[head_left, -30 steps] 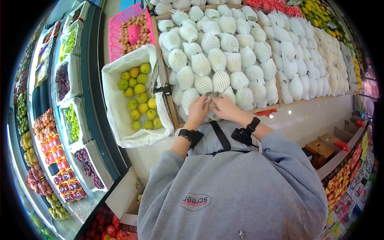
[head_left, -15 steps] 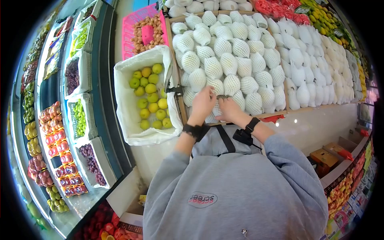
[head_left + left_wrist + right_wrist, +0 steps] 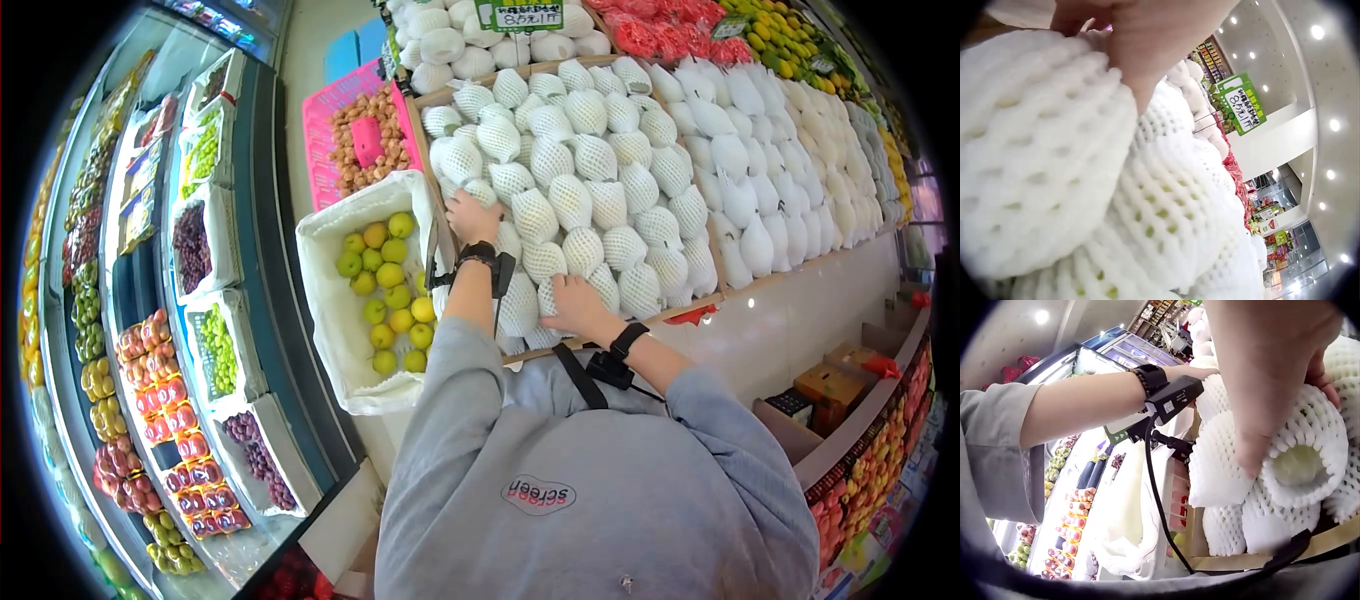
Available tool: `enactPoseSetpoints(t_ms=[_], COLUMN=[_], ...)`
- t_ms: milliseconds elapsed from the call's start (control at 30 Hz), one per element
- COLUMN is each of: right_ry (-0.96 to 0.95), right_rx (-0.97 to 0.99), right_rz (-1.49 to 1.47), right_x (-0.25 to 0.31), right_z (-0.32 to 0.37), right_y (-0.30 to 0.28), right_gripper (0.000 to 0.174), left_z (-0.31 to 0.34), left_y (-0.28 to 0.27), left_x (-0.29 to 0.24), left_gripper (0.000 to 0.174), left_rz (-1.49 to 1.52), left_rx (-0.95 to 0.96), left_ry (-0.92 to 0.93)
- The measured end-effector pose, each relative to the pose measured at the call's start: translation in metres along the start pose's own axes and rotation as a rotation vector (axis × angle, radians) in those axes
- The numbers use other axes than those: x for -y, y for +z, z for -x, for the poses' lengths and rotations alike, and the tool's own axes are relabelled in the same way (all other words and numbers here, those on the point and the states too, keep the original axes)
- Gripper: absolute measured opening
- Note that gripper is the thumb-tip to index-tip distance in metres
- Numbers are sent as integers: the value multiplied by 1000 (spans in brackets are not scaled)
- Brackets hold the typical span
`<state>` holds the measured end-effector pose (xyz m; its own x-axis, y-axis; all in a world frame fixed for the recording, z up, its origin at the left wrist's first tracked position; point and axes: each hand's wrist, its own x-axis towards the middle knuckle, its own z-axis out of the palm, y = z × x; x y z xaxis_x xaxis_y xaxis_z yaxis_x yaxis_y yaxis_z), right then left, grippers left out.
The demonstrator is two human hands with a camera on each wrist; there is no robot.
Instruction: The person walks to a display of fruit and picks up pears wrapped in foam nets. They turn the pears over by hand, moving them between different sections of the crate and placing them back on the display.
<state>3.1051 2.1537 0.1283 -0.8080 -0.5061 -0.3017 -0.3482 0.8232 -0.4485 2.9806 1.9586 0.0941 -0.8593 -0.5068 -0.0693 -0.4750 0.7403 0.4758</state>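
Fruits in white foam nets (image 3: pixel 570 202) lie in close rows in a wood-edged bin. My left hand (image 3: pixel 473 217) is at the bin's left side, its fingers bent over a netted fruit (image 3: pixel 484 191). In the left wrist view, its thumb comes down among the netted fruits (image 3: pixel 1035 150). Near the front edge, my right hand (image 3: pixel 580 303) holds another netted fruit. The right wrist view shows the thumb and fingers on either side of this fruit (image 3: pixel 1304 447), pale green skin showing at the net's open end.
A white-lined crate (image 3: pixel 322 310) of yellow-green fruit stands left of the bin, below a pink basket (image 3: pixel 320 150). A black clamp (image 3: pixel 436 272) sits on the bin's left edge. Foam-wrapped pale fruit (image 3: pixel 740 200) fills the bin at right. Packed fruit shelves (image 3: pixel 255 350) line the far left.
My hands were together at the front edge. The left has moved forward and left onto a netted fruit; the right has stayed near the front. The head view has shifted.
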Motion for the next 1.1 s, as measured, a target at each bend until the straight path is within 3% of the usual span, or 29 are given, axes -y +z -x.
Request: enactPoseSetpoints(t_ms=[133, 267, 367, 467, 533, 667, 767, 900, 967, 1000, 1100], right_ry=[19, 26, 31, 28, 32, 11, -13, -34, -171, -237, -110], right_rx=[33, 66, 51, 52, 42, 12, 33, 121, 88, 72, 244], right_rz=[-21, -29, -8, -8, -19, -7, 0, -61, -136, -174, -582], right_x=[-3, 0, 2, 0, 0, -2, -3, -12, -26, -29, 11], right_z=[0, 0, 1, -1, -1, 1, 2, 4, 9, 12, 30], right_y=[-3, -5, -3, -1, 1, 2, 0, -6, -17, -26, -118], right_gripper=[72, 74, 74, 75, 75, 75, 74, 79, 71, 68, 72], left_z=[8, 44, 50, 65, 95, 113, 126, 137, 145, 149, 164], left_y=[-15, -60, -68, -52, -128, -132, -148, -145, -171, -179, -203], left_x=[13, -6, 9, 47, -13, -9, -15, -2, -21, -26, -39], left_gripper=[70, 68, 66, 56, 60, 63, 53, 62, 71, 75, 89], left_rz=[301, 956, 1453, 1413, 2384, 2210, 2236, 1912, 1815, 1718, 1497], left_rx=[-259, -139, 88, 58, 658, 492, 541, 362, 315, 289, 249], left_ry=[239, 224, 99, 375, -138, -111, 27, 82, 165, 224, 337])
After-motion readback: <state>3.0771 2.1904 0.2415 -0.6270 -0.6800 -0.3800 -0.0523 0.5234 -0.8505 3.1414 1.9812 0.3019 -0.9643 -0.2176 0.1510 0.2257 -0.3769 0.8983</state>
